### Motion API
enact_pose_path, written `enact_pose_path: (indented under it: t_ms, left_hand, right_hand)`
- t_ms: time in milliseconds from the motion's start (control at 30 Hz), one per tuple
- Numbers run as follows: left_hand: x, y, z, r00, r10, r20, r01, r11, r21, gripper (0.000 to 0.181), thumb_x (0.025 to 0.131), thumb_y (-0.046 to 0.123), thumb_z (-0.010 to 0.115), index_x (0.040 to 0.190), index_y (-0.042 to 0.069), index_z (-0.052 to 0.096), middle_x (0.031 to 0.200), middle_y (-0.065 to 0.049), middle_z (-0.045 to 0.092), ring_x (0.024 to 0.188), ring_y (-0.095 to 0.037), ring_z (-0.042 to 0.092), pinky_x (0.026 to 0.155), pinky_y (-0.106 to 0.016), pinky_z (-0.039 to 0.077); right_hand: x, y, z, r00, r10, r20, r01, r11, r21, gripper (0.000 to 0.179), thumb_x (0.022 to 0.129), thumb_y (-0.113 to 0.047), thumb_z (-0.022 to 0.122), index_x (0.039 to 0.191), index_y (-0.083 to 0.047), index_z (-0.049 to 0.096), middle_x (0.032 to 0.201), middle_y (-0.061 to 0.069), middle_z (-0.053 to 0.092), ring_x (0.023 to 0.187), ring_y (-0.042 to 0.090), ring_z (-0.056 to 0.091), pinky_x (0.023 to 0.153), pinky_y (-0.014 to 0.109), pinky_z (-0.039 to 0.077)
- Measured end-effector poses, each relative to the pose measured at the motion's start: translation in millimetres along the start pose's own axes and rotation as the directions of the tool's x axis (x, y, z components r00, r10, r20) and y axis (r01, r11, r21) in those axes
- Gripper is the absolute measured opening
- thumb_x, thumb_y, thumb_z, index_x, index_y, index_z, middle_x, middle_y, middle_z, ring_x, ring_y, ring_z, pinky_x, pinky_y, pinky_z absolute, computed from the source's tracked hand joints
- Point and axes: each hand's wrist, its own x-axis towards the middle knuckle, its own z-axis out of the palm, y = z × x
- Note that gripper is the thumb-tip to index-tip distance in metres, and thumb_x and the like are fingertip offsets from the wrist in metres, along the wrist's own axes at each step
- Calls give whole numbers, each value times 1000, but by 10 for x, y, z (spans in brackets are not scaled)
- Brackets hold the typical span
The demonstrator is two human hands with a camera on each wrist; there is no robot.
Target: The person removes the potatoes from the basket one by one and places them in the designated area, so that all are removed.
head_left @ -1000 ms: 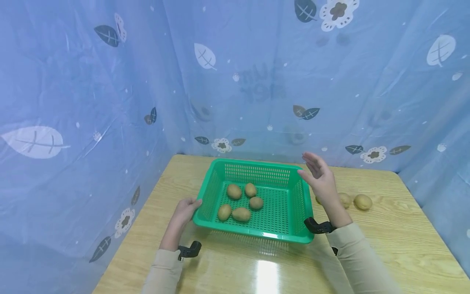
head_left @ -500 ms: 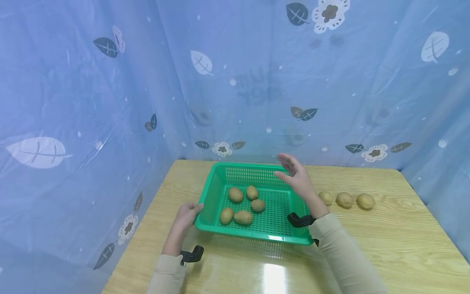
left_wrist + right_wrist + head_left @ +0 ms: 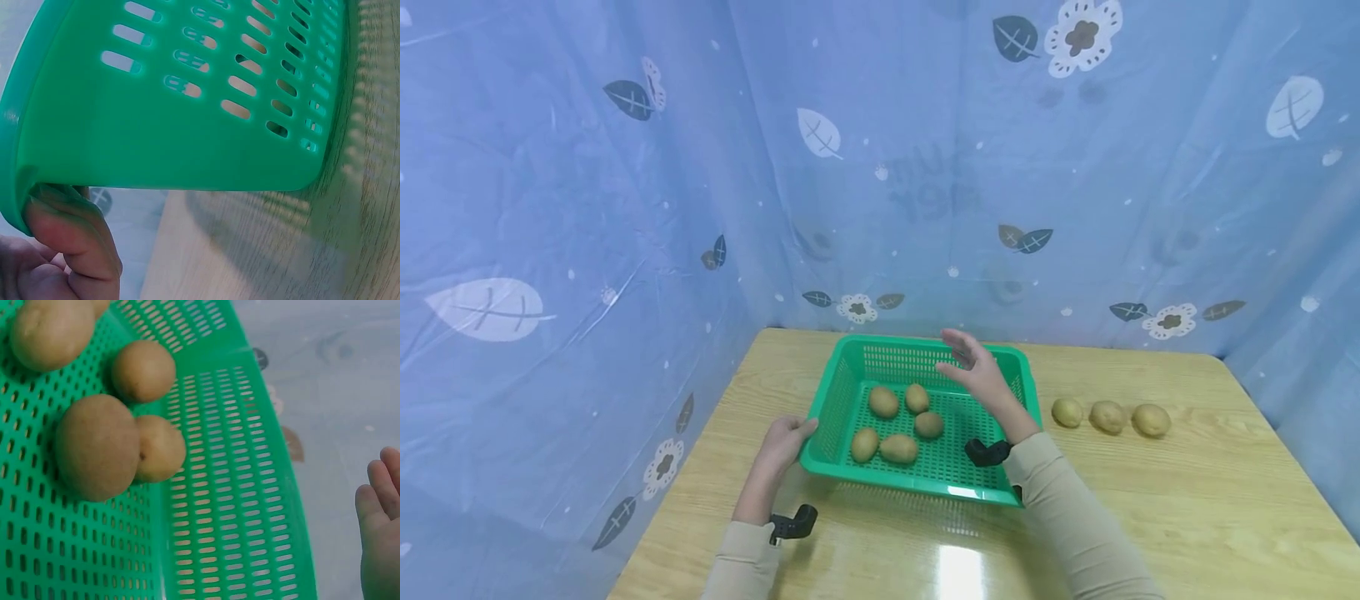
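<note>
A green plastic basket [image 3: 895,481] with slotted walls stands on the table, and several potatoes [image 3: 883,402] lie on its floor, mostly towards the left. My left hand [image 3: 781,440] grips the left side of its rim; in the left wrist view the curled fingers [image 3: 75,240] tuck under that rim. Over the basket's right half hovers my right hand [image 3: 981,377], holding nothing, thumb and fingers spread apart. The right wrist view shows that hand's fingers [image 3: 375,512] at the right edge, away from the potatoes [image 3: 99,448] in the basket.
Right of the basket, three more potatoes [image 3: 1108,417] lie in a row on the wooden table [image 3: 1210,492]. A blue patterned curtain [image 3: 925,167] hangs behind the table and along its left side.
My right hand has moved left, from the basket's right rim to above its inside, uncovering the potatoes on the table. My left hand keeps hold of the rim.
</note>
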Motion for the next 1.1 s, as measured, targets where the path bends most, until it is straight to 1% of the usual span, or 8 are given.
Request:
enact_pose_path:
  t_ms: [133,300,467,567,733,867,1000,1100]
  left_hand:
    - [-8,-3,-3,1000,-11,-6,11,1000,-3,37,99,23,50,115,-11,56,99,-20,64,81,-18,62,70,-28,50]
    - [-7,-6,-10,1000,-14,-10,14,1000,0,37,99,23,49,114,-10,56,98,-18,64,81,-17,61,71,-27,48]
    - [-18,-28,-25,1000,-7,-8,7,1000,2,36,99,22,49,111,-10,58,94,-17,64,76,-16,60,67,-26,47]
    - [-24,-27,-41,1000,-9,3,9,1000,-10,35,99,21,48,111,-10,59,94,-17,65,75,-15,60,67,-26,48]
    - [4,6,-56,1000,7,21,-7,1000,-18,35,100,21,47,112,-10,58,97,-19,64,77,-16,60,69,-26,48]
    - [37,33,-48,1000,8,23,-8,1000,-2,36,100,22,46,114,-9,58,100,-20,64,80,-16,60,71,-26,48]
    - [46,28,-30,1000,-2,13,1,1000,14,36,100,23,47,112,-8,59,99,-18,64,81,-16,60,71,-26,48]
    - [44,13,-17,1000,-9,10,9,1000,22,35,100,23,47,110,-8,60,96,-17,65,79,-16,59,70,-25,47]
  right_hand:
    - [25,110,25,998,55,33,-55,998,-20,64,93,-15,62,146,-1,28,151,21,28,141,36,23,115,48,20]
    - [73,321,39,991,114,71,-107,990,-96,67,90,-24,65,145,-5,32,150,17,33,140,34,29,114,45,23]
    - [68,396,66,985,151,88,-134,976,-173,65,90,-25,66,143,-3,36,146,19,39,135,36,35,112,47,28]
    - [69,412,79,976,194,103,-170,964,-205,64,90,-24,66,142,-4,37,145,18,41,135,36,37,111,46,30]
    - [77,413,67,954,270,129,-230,937,-263,58,90,-20,65,141,-5,41,143,18,43,133,37,39,106,50,35]
    - [78,416,50,934,312,175,-248,917,-313,51,91,-12,63,138,-3,45,140,19,47,130,39,41,102,52,38]
    - [64,433,40,909,353,222,-257,894,-368,47,90,-8,62,134,-1,49,137,21,49,128,39,44,100,50,40]
    - [46,453,36,883,397,250,-284,877,-388,47,89,-8,63,134,-2,50,137,21,49,128,39,44,101,51,40]
